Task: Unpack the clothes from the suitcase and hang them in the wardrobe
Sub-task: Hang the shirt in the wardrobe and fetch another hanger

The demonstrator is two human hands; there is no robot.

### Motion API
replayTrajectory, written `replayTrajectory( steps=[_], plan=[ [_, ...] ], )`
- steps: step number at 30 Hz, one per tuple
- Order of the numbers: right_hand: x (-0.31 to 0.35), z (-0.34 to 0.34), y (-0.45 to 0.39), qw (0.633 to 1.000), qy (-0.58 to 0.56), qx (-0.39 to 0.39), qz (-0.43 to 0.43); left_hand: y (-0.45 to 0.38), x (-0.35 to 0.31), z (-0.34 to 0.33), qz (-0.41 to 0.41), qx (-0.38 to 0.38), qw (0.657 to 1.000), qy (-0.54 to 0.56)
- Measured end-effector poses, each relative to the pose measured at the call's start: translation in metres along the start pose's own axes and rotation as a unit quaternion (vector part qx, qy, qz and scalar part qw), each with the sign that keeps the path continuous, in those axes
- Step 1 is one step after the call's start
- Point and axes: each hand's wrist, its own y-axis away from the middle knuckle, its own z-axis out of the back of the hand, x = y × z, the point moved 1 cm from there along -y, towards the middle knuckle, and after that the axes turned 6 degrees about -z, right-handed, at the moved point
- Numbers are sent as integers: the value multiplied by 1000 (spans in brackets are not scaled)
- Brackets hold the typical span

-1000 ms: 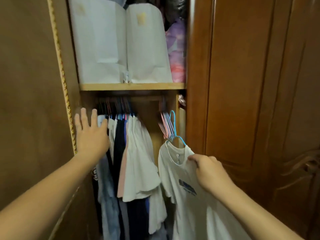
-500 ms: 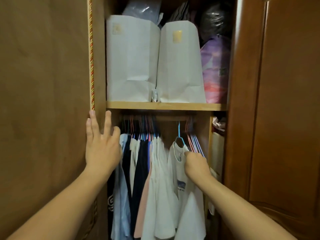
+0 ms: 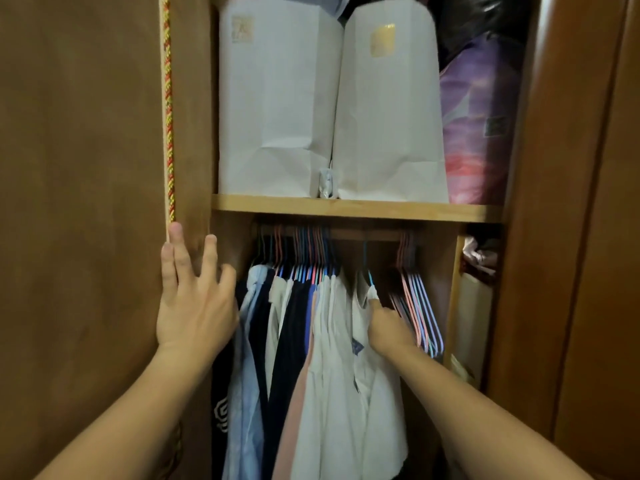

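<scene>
Shirt (image 3: 363, 341) hangs vertical, right hand (image 3: 386, 329) gripping it; left hand (image 3: 194, 306) relaxed.

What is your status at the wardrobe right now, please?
Left hand open, fingers flat on the wardrobe door edge. Right hand grips the white T-shirt near its blue hanger. Empty hangers crowd the right side.

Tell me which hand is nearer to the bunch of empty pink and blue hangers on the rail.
Right. The right hand grips the white T-shirt immediately left of the empty pink and blue hangers, nearly touching them. The left hand rests far to their left, on the brown wardrobe door.
</scene>
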Motion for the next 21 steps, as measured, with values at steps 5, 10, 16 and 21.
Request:
replayTrajectory(
  steps=[5,10,16,21],
  plan=[
    [-11,-12,12,970,-241,7,-23,0,1,-1,7,5,1000,-10],
    [22,-24,10,939,-332,82,-11,-1,1,-1,8,12,1000,-14],
    [60,-38,5,925,-280,242,80,-2,1,-1,2,19,999,-27],
    [15,-28,13,944,-149,272,113,-1,1,-2,3,27,999,-19]
  ],
)
